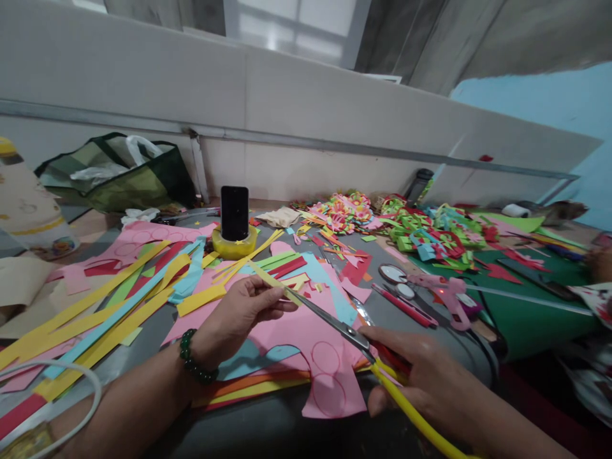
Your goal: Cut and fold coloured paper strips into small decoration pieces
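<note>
My left hand (248, 307) pinches a narrow yellow-green paper strip (264, 274) between thumb and fingers. In my right hand (414, 370) is a pair of scissors (335, 322) with a yellow-covered handle, its blades pointing up and left. The blade tips touch or lie just beside the strip near my left thumb. Under both hands lies pink paper (282, 331) with circles drawn on it, overlapping light blue paper (253, 360) and other coloured strips. My right fingers partly hide the scissor handles.
A dark phone (234, 213) stands on a yellow tape roll (234, 245). Long yellow strips (119, 319) lie left. At right are a pink glue gun (444, 293), red pens (404, 306) and heaps of paper pieces (342, 213). Another person's sleeve (593, 299) shows at the right edge.
</note>
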Tool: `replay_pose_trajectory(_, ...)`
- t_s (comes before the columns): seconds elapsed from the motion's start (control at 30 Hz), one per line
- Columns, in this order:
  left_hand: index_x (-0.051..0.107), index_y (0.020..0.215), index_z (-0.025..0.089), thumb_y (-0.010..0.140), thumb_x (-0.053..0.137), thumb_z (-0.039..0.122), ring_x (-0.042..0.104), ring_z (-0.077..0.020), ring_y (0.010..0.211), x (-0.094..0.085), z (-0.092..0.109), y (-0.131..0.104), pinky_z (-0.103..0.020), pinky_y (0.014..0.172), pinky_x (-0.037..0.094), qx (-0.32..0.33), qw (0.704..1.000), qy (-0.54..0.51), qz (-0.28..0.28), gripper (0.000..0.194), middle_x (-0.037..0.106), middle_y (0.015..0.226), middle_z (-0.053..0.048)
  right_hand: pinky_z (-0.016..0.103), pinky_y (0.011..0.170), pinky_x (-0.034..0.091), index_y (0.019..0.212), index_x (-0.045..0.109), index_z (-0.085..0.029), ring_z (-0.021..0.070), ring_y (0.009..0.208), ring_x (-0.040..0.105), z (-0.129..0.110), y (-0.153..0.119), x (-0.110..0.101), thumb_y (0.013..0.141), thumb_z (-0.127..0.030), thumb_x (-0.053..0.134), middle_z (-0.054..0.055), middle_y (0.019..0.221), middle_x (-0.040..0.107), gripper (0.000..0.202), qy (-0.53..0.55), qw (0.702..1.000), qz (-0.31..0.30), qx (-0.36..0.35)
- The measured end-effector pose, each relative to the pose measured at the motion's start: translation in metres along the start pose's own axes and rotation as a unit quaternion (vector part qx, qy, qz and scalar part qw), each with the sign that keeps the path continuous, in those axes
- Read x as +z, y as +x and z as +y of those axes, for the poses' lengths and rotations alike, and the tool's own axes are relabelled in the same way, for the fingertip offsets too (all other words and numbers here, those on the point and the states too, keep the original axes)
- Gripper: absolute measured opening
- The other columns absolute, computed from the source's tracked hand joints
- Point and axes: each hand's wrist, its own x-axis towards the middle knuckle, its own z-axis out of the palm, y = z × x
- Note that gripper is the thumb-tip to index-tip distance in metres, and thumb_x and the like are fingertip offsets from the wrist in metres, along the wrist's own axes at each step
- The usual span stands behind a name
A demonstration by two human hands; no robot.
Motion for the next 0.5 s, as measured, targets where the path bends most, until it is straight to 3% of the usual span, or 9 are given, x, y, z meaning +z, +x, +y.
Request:
replay_pose_trajectory(0.17,0.060,0.074,0.014,0.073,0.070,0.030,0.068,-0.0131,0.077,-0.0008,0.0022,-0.0009,-0.017,0.064,0.049,-0.009,1.000,0.011,-0.016,0.018,0.070,0.073,-0.002,0.024,0.052,0.043,0.103,0.066,-0.023,0.0173,0.060,0.055,-0.0017,0.0002,-0.0041,0.060,-0.053,0.071,0.000,0.066,0.062,0.054,0.006,0.999,-0.035,-0.010)
replay_pose_trajectory(0.4,0.060,0.075,0.014,0.073,0.069,0.032,0.068,-0.0134,0.078,-0.0010,0.0050,-0.0013,-0.019,0.067,0.049,-0.014,0.999,0.037,-0.017,0.020,0.072,0.076,-0.004,0.025,0.051,0.042,0.123,0.052,-0.019,0.0174,0.059,0.053,0.0023,-0.0054,-0.0001,0.054,-0.062,0.071,0.001,0.070,0.060,0.084,-0.035,0.997,-0.067,0.000)
replay_pose_trajectory(0.5,0.060,0.075,0.015,0.074,0.069,0.033,0.068,-0.0129,0.078,-0.0012,0.0045,-0.0014,-0.018,0.067,0.048,-0.008,0.999,0.038,-0.020,0.020,0.072,0.075,-0.004,0.024,0.052,0.042,0.125,0.048,-0.020,0.0172,0.062,0.053,0.0019,-0.0047,-0.0010,0.056,-0.064,0.068,0.003,0.077,0.060,0.084,-0.038,0.996,-0.086,-0.009)
